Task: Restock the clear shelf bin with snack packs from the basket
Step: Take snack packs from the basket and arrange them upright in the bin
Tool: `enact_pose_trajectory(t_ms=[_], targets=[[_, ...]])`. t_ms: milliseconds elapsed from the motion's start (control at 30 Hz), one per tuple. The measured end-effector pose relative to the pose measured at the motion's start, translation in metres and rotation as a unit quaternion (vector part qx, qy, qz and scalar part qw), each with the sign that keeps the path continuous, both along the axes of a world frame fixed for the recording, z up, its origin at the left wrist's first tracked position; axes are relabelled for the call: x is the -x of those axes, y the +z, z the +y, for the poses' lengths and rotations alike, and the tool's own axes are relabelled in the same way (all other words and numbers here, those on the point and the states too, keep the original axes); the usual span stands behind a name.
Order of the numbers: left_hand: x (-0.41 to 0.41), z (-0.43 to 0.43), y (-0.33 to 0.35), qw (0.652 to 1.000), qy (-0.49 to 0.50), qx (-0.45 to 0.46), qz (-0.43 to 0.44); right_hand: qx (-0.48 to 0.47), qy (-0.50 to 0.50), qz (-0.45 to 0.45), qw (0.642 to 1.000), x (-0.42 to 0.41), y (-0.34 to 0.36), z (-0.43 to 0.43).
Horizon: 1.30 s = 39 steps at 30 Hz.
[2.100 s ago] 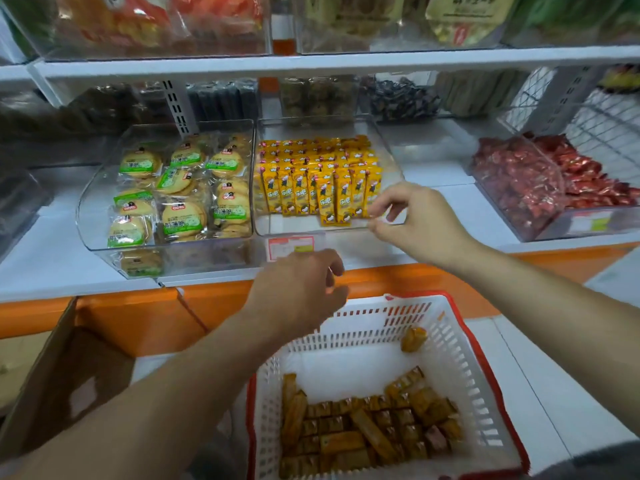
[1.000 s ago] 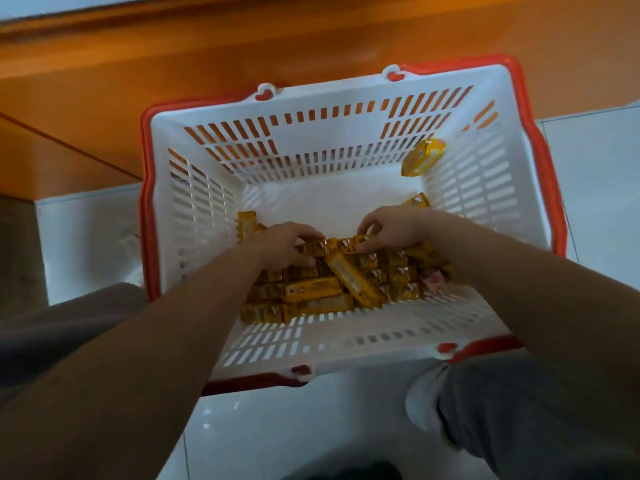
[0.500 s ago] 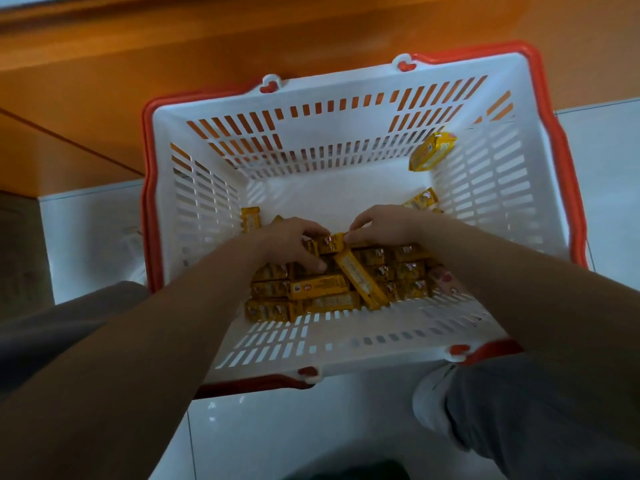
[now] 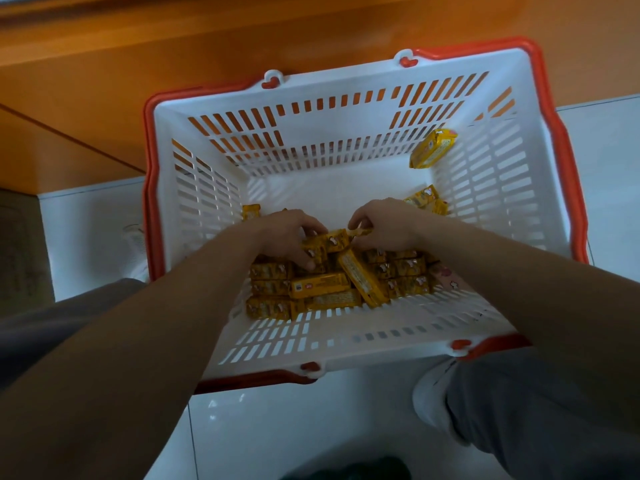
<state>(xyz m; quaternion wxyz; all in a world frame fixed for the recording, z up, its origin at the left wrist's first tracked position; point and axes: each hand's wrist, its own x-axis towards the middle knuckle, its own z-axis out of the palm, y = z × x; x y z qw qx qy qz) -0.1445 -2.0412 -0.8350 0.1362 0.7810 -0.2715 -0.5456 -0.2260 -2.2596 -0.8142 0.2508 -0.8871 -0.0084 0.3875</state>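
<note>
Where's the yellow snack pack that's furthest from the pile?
Head view: that snack pack leans in the white basket's far right corner, beyond the right hand.

Left hand (image 4: pixel 287 237): I see only its back; its fingertips are buried among the snack packs (image 4: pixel 318 284).
Right hand (image 4: pixel 388 226): its fingers curl under, so I cannot tell how many packs they pinch.
Packs beneath both hands: covered, so I cannot count them.
Pack print: too small for me to read.
Basket (image 4: pixel 346 344), near right corner: behind the right forearm.
Dark shape (image 4: pixel 346 471): cut by the bottom edge; I cannot name it.
</note>
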Motion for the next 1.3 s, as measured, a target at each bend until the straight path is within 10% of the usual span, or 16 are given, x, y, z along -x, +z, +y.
enact_pose_trajectory(t_ms=[267,533,967,1300], targets=[[-0.005,-0.003,0.033,0.979,0.204,0.015,-0.014,-0.086,-0.203,-0.058,0.974,-0.013,0.028,-0.029],[0.002,-0.035,0.172,0.928,0.339,0.154,0.02,-0.183,-0.195,-0.064,0.962,-0.021,0.167,-0.036],[0.059,-0.027,0.39,0.823,0.425,0.377,0.026,-0.416,-0.483,-0.204,0.743,0.03,0.372,0.024],[0.056,-0.031,0.386,0.732,0.549,0.404,0.002,-0.475,-0.501,-0.15,0.708,-0.002,0.369,0.062]])
